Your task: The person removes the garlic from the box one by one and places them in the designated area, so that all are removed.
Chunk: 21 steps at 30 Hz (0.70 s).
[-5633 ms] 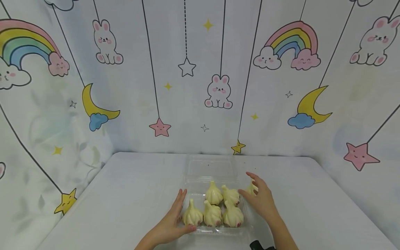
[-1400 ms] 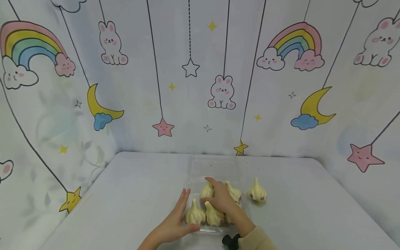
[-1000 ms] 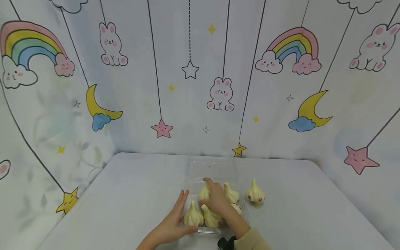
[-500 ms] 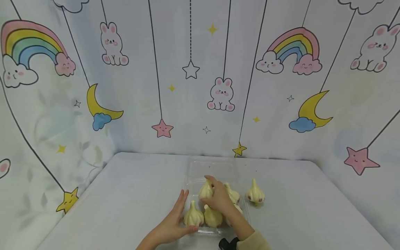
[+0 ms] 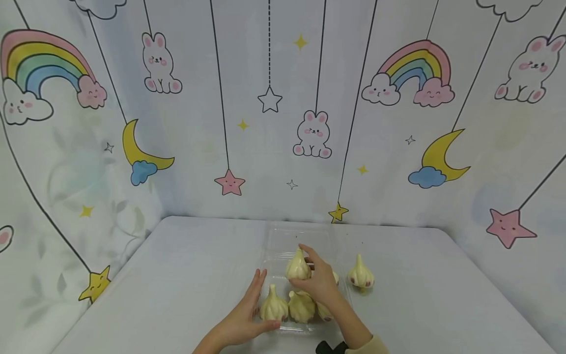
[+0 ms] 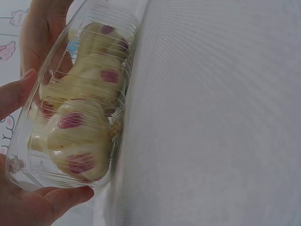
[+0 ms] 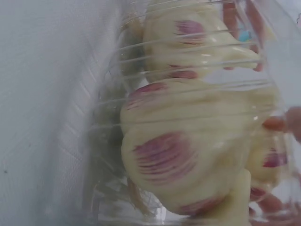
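Pale garlic bulbs with purple patches sit in a clear plastic box point(image 5: 305, 328) in the head view. Three line its near side: left point(image 5: 273, 306), middle point(image 5: 301, 308) and partly covered right point(image 5: 324, 311). Another bulb point(image 5: 336, 278) shows behind my right wrist. My right hand point(image 5: 322, 282) pinches a garlic bulb point(image 5: 298, 266) by its sides, stem upward, over the box's far part. My left hand point(image 5: 242, 314) holds the near left corner, fingers straight along the side and thumb at the front. In the left wrist view, a finger point(image 6: 70, 197) touches the ribbed wall.
One garlic bulb point(image 5: 361, 273) stands on the white table point(image 5: 420, 295) to the right of the box. The transparent lid point(image 5: 300, 238) lies folded back behind it. A printed curtain point(image 5: 185, 123) rises at the table's rear edge.
Earlier, my right hand was at the bulb on the table's right, then reached into the box. Over the last half second it has moved slightly right and up with another bulb.
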Each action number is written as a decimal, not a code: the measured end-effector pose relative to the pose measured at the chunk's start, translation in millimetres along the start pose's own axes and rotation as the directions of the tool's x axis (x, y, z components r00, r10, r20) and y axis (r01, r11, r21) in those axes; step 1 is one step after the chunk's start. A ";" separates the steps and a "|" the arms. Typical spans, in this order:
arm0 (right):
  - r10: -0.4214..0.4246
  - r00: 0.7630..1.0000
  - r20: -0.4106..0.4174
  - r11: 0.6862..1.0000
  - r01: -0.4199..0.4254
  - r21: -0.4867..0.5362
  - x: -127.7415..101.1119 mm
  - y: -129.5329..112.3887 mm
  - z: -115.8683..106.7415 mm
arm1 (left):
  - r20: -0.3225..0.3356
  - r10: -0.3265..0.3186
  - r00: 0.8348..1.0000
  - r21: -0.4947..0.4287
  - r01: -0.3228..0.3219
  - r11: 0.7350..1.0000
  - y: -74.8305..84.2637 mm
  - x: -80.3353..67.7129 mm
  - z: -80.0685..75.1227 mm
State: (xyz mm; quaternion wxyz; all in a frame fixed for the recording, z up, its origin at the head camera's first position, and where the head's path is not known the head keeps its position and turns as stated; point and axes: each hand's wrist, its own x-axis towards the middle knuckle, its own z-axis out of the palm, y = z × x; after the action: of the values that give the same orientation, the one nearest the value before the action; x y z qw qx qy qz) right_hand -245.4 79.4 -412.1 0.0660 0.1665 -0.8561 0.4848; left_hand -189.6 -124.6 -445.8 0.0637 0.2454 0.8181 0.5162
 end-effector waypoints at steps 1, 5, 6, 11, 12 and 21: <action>0.005 1.000 -0.005 1.000 -0.005 0.004 -1.1 -0.2 -1.1 | -0.001 0.000 1.000 -0.002 0.000 1.000 0.0 0.0 0.1; 0.019 1.000 -0.022 1.000 -0.019 0.022 -3.8 0.3 -5.0 | -0.006 -0.001 1.000 0.002 0.001 1.000 0.0 -0.4 0.2; 0.024 0.999 -0.025 0.999 -0.024 0.029 -4.5 0.4 -5.9 | -0.007 -0.001 1.000 0.005 0.001 1.000 -0.1 -0.5 0.2; 0.049 0.998 -0.036 0.996 -0.047 0.073 -7.7 1.7 -10.2 | -0.008 0.000 1.000 0.015 0.000 1.000 -1.4 -0.7 -0.1; 0.055 0.998 -0.038 0.996 -0.052 0.074 -8.7 1.9 -11.3 | -0.008 0.000 1.000 0.013 0.000 1.000 -1.5 -0.7 -0.1; 0.087 0.994 -0.065 0.993 -0.081 0.089 -16.7 6.6 -23.5 | -0.011 0.005 1.000 0.017 -0.005 1.000 -2.1 -0.7 0.0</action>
State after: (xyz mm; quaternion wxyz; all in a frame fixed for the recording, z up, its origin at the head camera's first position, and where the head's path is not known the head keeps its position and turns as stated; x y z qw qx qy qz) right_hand -233.2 106.3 -409.7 0.0677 0.1161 -0.8379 0.5291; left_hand -189.7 -125.7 -447.7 0.0561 0.2451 0.8222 0.5106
